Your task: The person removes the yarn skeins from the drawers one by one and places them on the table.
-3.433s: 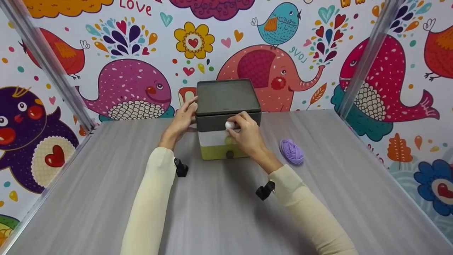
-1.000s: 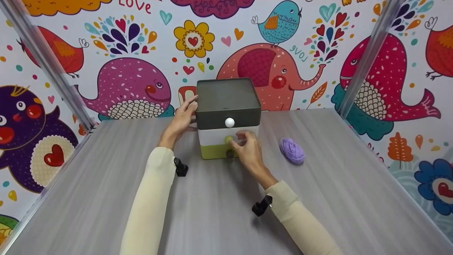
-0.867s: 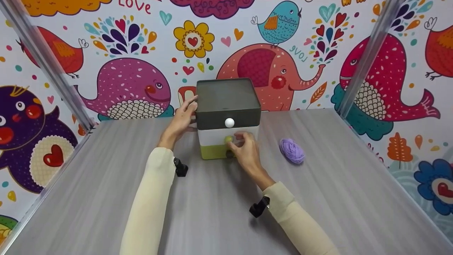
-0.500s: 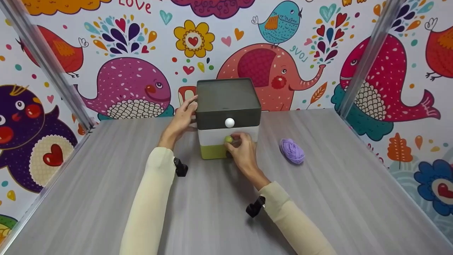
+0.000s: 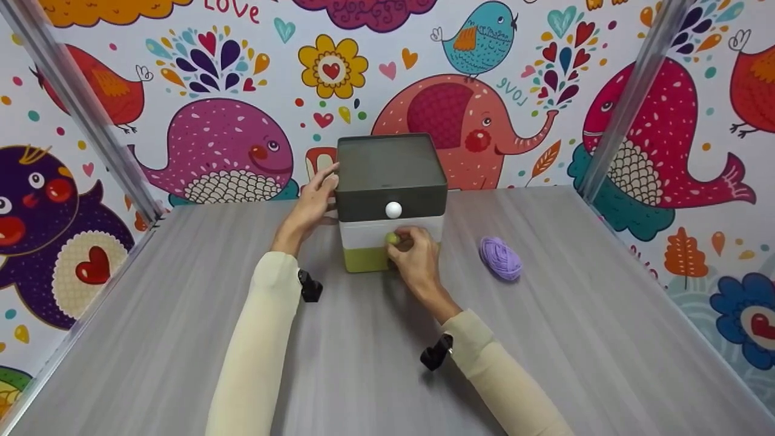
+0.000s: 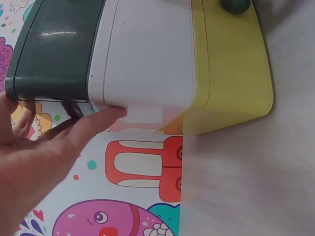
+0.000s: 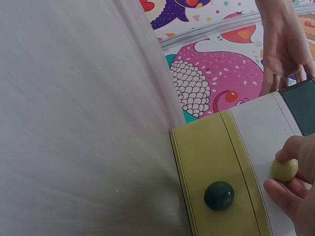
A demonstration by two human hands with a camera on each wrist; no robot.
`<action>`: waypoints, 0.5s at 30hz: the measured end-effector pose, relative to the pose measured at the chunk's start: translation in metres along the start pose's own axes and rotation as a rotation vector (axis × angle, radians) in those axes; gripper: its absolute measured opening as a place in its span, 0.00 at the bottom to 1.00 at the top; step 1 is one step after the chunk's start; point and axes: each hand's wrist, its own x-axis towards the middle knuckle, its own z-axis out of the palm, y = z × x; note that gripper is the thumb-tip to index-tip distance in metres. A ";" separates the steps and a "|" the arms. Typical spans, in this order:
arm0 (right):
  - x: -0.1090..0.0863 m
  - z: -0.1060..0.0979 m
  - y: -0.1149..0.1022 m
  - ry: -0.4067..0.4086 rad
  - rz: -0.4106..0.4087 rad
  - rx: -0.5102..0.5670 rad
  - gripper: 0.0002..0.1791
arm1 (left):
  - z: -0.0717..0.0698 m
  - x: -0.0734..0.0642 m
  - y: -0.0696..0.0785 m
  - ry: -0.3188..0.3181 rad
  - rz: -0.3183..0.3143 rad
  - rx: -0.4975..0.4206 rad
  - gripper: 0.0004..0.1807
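Note:
A small three-tier drawer box (image 5: 387, 163) stands at the back of the table, with a dark green top tier, a white middle drawer (image 5: 361, 234) and a yellow-green bottom drawer (image 7: 206, 152). My right hand (image 5: 418, 261) pinches the middle drawer's yellow-green knob (image 7: 284, 170) between thumb and fingers. The white knob (image 5: 393, 210) above it is untouched; the dark green knob (image 7: 219, 195) below is covered in the head view. My left hand (image 5: 313, 203) rests against the box's left side with extended fingers, as the left wrist view (image 6: 49, 152) confirms. All drawers look closed.
A purple ball of yarn (image 5: 501, 258) lies on the grey table (image 5: 351, 363) to the right of the box. A wall (image 5: 339, 115) printed with cartoon animals rises close behind, and metal posts (image 5: 626, 109) stand at the corners.
My right hand has moved down from the white knob to the yellow-green one and closed its pinch there. The dark gap above the top drawer's front is gone. My left hand stays put.

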 end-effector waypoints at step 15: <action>-0.007 -0.009 -0.004 -0.014 0.009 0.030 0.10 | 0.002 -0.001 0.001 0.007 0.017 -0.010 0.29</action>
